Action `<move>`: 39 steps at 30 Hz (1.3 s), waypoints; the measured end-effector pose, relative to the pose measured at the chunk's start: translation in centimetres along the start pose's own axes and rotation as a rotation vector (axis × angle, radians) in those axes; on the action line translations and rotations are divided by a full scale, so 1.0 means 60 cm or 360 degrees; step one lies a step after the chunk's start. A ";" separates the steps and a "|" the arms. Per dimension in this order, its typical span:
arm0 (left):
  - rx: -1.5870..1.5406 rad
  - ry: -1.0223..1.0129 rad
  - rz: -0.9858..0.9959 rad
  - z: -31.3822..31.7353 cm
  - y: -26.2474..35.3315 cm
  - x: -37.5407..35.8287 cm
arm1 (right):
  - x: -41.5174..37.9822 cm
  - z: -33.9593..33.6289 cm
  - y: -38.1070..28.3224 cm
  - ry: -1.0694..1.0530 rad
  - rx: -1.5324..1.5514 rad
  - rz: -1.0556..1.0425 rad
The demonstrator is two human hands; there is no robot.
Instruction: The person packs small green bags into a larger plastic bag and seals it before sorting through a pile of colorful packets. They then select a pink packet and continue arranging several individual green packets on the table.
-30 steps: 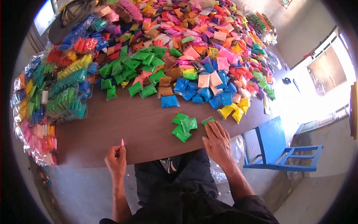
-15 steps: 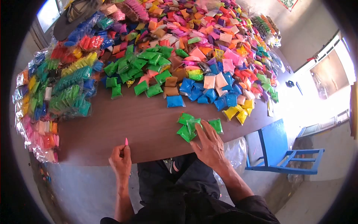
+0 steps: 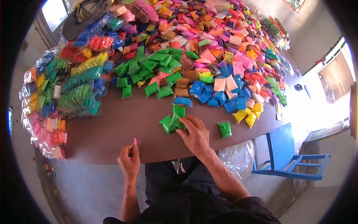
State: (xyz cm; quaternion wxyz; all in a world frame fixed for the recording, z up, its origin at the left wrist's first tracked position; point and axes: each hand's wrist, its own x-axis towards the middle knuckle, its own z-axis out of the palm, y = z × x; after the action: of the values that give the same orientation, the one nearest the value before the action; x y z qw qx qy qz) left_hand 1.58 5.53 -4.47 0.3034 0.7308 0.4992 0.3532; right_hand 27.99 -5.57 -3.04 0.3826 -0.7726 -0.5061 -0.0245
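Observation:
My left hand point(image 3: 129, 158) is closed near the table's front edge, with a small pointed pink piece point(image 3: 135, 141) sticking up between thumb and fingers. Its exact kind I cannot make out. To the right, my right hand point(image 3: 196, 137) has its thumb and fingers on the right edge of a small cluster of green packets point(image 3: 172, 122), filled plastic sachets that overlap each other. A blue packet point(image 3: 182, 101) lies just beyond them, slightly tilted. One separate green packet point(image 3: 224, 129) rests on the table to the right of my right hand.
A large heap of multicoloured packets point(image 3: 209, 48) covers the far part of the brown table point(image 3: 112, 134). Bundled clear bags of packets point(image 3: 78, 93) line the left side. A dark cap point(image 3: 84, 18) sits at the back left. A blue chair point(image 3: 281, 149) stands at the right.
My right hand has moved left with the green cluster, leaving one green packet behind. The blue packet has tilted. The left hand still holds the pink piece; the view has shifted slightly.

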 end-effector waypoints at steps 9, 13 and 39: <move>-0.0009 0.0033 0.0055 0.002 0.002 -0.001 | -0.061 -0.086 -0.006 -0.0230 0.0241 0.0275; 0.0028 -0.0017 0.0011 -0.001 0.005 0.000 | -0.071 -0.114 -0.002 -0.0307 0.0206 0.0385; 0.0048 -0.0009 0.0066 0.004 -0.008 -0.002 | -0.139 -0.099 0.004 -0.0439 -0.0460 -0.0066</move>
State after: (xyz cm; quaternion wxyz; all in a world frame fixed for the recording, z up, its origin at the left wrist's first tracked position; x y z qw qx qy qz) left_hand 1.54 5.54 -5.01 0.2864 0.7465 0.4882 0.3498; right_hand 26.18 -15.64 -2.52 0.1943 -0.8048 -0.5608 0.0013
